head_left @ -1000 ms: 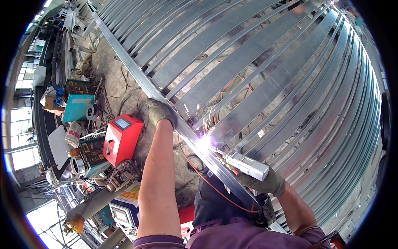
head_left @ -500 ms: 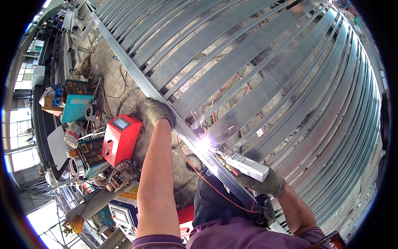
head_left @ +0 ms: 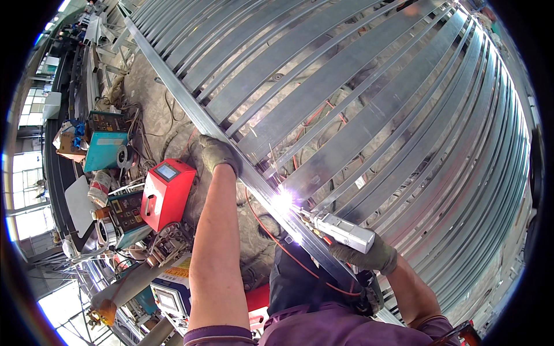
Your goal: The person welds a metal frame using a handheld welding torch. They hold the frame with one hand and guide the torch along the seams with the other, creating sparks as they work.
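Note:
My right hand (head_left: 367, 254), in a grey-green work glove, is closed round a welding torch (head_left: 345, 232) with a silver box-shaped body. The torch's nozzle points up and left at a bright violet-white glow (head_left: 283, 200) on the long metal rail (head_left: 190, 108), and sparks fly from it. The glare hides the joint itself. Further along the same rail, my gloved left hand (head_left: 218, 154) is closed on its outer edge, with the fingertips partly hidden. Flat metal bars (head_left: 311, 124) run off from the rail, side by side with gaps between them.
A red machine (head_left: 167, 193) with a small screen stands left of my left arm. Teal power units (head_left: 107, 149), tangled cables and a white-and-blue box (head_left: 170, 297) are also on that side. An orange hose (head_left: 254, 216) loops beneath the rail near my body.
The sparks have changed shape slightly, and the view has shifted a little. Both hands keep their places on the rail and the torch.

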Tool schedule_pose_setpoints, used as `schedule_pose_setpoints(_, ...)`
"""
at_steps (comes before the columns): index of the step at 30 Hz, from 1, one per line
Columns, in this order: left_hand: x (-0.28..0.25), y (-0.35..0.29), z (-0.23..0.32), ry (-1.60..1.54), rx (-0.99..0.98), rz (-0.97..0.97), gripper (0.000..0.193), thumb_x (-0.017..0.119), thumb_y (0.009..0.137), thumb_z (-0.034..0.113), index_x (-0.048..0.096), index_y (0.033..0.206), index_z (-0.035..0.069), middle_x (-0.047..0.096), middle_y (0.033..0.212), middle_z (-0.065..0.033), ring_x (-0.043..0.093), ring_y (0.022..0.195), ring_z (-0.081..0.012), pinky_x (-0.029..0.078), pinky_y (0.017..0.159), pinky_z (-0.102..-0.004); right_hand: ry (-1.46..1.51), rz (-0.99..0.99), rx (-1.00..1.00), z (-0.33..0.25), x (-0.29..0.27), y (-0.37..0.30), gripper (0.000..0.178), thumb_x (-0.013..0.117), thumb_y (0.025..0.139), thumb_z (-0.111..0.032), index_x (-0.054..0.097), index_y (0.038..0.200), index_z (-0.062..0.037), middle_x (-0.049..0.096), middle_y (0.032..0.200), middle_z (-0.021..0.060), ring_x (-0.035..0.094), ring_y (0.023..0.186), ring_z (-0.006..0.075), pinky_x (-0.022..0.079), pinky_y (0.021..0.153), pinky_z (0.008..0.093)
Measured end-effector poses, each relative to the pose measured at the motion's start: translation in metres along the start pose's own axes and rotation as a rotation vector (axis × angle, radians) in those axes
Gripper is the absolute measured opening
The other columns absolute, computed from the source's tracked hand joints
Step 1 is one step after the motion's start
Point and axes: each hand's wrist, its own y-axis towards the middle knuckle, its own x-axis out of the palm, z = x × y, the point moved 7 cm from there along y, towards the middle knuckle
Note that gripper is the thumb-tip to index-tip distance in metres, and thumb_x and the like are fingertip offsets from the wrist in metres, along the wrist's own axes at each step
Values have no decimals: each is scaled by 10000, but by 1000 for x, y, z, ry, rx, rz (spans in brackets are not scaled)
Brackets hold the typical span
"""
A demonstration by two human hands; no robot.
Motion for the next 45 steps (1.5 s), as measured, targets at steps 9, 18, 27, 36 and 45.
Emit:
schedule_pose_setpoints(9,3,15,-11,-100,-27,19,856,264,1074,670,642,1398,-26,689,1381,-185,644,1283,-345,472,1103,-405,-17,5,-10,-1,0,-4,515,797,968,-313,657,1409,-89,712,833,4,600,543,64,494,463,262)
schedule_pose_setpoints(18,5,8,-7,-178,-13,8,865,327,1046,712,665,1371,-15,728,1319,-146,699,1199,-274,513,1045,-394,-59,30,-53,9,-3,-7,490,809,959,-324,683,1369,-86,726,866,10,605,597,61,506,513,281)
schedule_pose_setpoints(27,-1,40,-20,81,26,57,838,287,1069,666,710,1300,-19,726,1300,-200,688,1221,-343,524,1049,-426,-90,48,-20,12,-4,-10,501,817,949,-359,690,1361,-104,721,863,12,602,610,68,511,535,286)
schedule_pose_setpoints(36,5,23,-14,40,14,47,842,287,1065,676,708,1312,-10,722,1310,-195,686,1224,-332,515,1056,-428,-73,58,-21,18,-6,-14,478,813,954,-342,696,1354,-109,729,865,14,616,587,64,509,514,276)
schedule_pose_setpoints(45,4,39,-22,-89,19,21,859,292,1061,681,693,1321,-32,710,1330,-202,680,1231,-340,508,1067,-426,-85,73,-46,18,-6,-17,489,813,952,-338,693,1364,-104,746,899,25,629,592,73,521,517,287)
